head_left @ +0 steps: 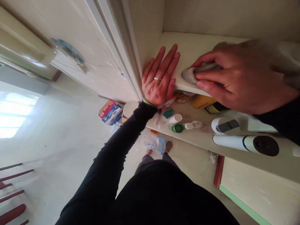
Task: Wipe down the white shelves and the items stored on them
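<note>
With fingers [211, 87] and thumb of right hand [243, 76] clenched round a wadded grey cloth [190, 74], presses the wad on the front lip of the upper shelf [199, 43], near its left end. Probably best done so: fold cloth to a flat pad, bear down evenly, wipe along the lip in one direction, wrap over the edge for the underside; mind the yellow jar [202, 101] and white bottles [246, 142] on the lower shelf [199, 141] just beneath. Pose: reaches in from the right, palm down, knuckles raised, outline blurred. Holds left hand [158, 82] flat and released, fingers [164, 61] straight, grasping nothing, at the shelf's left end in the corner with the cabinet wall [147, 31]; cannot tell which surface bears the palm. Wears a ring [157, 78]. Extends left arm, in black sleeve [122, 150], nearly straight.
</note>
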### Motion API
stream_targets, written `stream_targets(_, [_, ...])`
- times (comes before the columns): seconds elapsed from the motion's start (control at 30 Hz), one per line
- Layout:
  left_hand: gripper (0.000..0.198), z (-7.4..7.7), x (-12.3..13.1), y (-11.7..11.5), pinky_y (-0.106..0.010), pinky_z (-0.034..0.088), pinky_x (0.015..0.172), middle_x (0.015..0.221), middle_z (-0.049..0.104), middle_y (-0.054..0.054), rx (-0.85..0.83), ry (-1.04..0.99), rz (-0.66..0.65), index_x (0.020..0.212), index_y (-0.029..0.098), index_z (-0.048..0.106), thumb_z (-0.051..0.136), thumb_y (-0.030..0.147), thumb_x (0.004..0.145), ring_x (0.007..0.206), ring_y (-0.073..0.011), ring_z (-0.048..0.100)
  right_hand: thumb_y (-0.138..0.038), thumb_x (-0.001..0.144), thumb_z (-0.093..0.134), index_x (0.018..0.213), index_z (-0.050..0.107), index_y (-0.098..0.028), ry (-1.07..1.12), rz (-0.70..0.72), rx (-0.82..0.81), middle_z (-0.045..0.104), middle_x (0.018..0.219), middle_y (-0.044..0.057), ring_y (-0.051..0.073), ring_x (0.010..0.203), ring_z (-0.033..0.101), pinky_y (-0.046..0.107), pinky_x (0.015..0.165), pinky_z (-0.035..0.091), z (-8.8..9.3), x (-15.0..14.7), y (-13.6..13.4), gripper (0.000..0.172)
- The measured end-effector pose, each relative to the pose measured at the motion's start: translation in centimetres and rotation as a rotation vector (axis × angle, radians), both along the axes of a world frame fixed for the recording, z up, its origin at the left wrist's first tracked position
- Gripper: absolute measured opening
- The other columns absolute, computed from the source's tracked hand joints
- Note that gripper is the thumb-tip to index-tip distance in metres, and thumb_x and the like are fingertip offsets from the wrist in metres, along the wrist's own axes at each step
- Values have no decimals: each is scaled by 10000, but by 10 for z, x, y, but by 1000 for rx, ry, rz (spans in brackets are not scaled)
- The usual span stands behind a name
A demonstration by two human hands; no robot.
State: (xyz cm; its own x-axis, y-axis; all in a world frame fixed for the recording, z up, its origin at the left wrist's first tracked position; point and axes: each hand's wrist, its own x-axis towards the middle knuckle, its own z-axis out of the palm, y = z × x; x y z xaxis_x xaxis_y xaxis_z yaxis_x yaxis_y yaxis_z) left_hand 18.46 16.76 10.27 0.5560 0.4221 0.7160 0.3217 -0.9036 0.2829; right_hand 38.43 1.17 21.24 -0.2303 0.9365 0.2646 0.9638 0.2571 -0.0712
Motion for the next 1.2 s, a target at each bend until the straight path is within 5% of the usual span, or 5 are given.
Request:
stream_targets(0.17, [646,8,1,-5,-405,279,1490,1765,521,98,-85,47,35,1652,384,614,364,623,1106,1780,-214,263,-550,1170,346,1212,860,-190,9,-78,24,743,1468,196,448,1387,692,661,1157,568,2,-1,0,629])
stream_targets(0.5, [703,4,1,-4,-454,178,1502,1787,504,-10,10,10,-11,1688,225,566,258,548,1145,1773,-219,300,-525,1162,376,1254,860,-116,-11,-77,65,765,1427,227,436,1342,721,615,1154,576,-4,10,7,641])
stream_targets(0.63, [711,0,3,-6,-433,194,1492,1771,533,-37,70,-52,1,1673,208,586,217,524,1153,1763,-210,328,-503,1144,430,1217,858,-205,33,-141,49,751,1491,161,387,1355,707,576,1176,549,-4,4,12,527])
stream_targets(0.87, [692,-2,1,-3,-472,305,1454,1725,598,-56,53,13,57,1672,244,604,340,567,1121,1747,-269,368,-435,1123,527,1001,805,-305,202,62,104,818,1244,84,300,1090,747,519,979,589,-2,3,-28,330])
stream_targets(1.2, [744,-7,2,2,-431,351,1422,1669,663,-75,84,-69,56,1617,260,657,244,657,1142,1705,-243,453,-324,997,735,858,729,-301,379,-198,123,826,1029,57,296,1003,753,494,954,599,-2,-19,-28,142])
